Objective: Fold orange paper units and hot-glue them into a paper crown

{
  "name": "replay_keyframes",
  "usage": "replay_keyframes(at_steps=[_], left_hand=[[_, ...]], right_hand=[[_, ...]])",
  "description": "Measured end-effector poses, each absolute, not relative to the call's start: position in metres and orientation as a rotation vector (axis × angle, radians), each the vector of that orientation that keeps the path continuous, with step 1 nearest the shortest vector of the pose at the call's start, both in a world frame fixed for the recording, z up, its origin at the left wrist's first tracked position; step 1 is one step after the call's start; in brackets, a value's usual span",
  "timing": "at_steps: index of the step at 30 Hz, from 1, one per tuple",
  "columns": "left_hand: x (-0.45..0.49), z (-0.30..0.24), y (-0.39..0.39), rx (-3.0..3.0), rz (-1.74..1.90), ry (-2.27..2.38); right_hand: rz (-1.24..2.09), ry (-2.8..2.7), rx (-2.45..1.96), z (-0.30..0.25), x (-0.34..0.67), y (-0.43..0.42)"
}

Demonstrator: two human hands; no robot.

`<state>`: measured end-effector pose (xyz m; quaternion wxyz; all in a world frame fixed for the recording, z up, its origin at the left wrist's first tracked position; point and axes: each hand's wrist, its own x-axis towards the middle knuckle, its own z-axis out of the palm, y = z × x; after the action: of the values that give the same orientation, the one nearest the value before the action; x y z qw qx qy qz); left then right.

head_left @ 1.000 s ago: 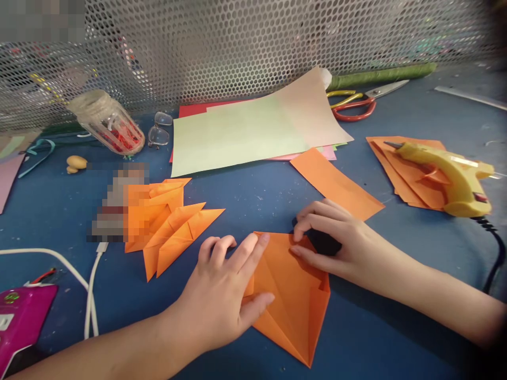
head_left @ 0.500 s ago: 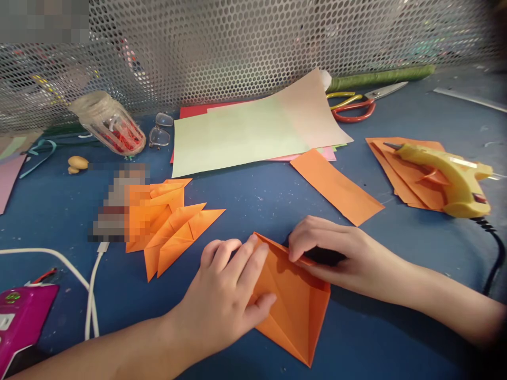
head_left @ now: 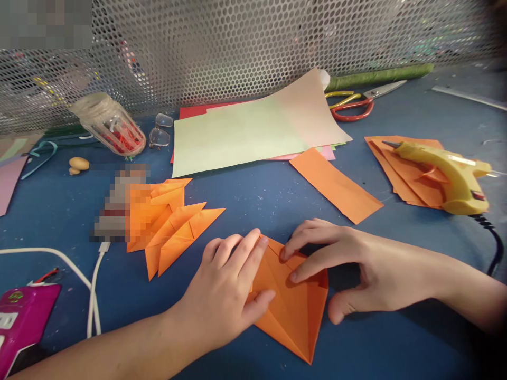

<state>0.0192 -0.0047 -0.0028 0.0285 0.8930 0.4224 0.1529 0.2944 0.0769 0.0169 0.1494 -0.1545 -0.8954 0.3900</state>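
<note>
An orange sheet of paper (head_left: 291, 311) with folded edges and creases lies on the blue table, one corner toward me. My left hand (head_left: 233, 290) rests flat on its left part, fingers stretched toward the top corner. On the upper right edge, the fingertips of my right hand (head_left: 348, 269) press down, with the fingers apart and the thumb off the paper to the right. Left of my left hand sit several folded orange paper pieces (head_left: 180, 232), partly blurred out. Beyond my right hand lies an orange paper strip (head_left: 336, 184).
A yellow glue gun (head_left: 447, 174) lies on orange papers (head_left: 382, 158) at right. Behind are a pale green sheet (head_left: 245, 132), scissors (head_left: 358, 108), glasses (head_left: 160, 136) and a glass jar (head_left: 113, 126). A white cable (head_left: 93, 295) and a magenta device (head_left: 29, 316) are at left.
My right hand has let go of the upper right edge, which it held lifted; that flap now lies folded down under its fingertips. My left hand has stayed nearly still.
</note>
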Motion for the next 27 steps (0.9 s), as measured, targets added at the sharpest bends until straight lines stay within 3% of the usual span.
replay_keyframes(at_steps=[12, 20, 27], left_hand=[[0.023, 0.013, -0.006, 2.969, 0.391, 1.29], [0.023, 0.013, -0.021, 3.093, 0.641, 1.101], [0.023, 0.031, -0.027, 3.013, 0.449, 1.152]], right_hand=[[1.098, -2.666, -0.631, 0.024, 0.287, 0.069], [1.056, -2.559, -0.715, 0.013, 0.284, 0.06], [0.952, -2.591, -0.661, 0.012, 0.282, 0.051]])
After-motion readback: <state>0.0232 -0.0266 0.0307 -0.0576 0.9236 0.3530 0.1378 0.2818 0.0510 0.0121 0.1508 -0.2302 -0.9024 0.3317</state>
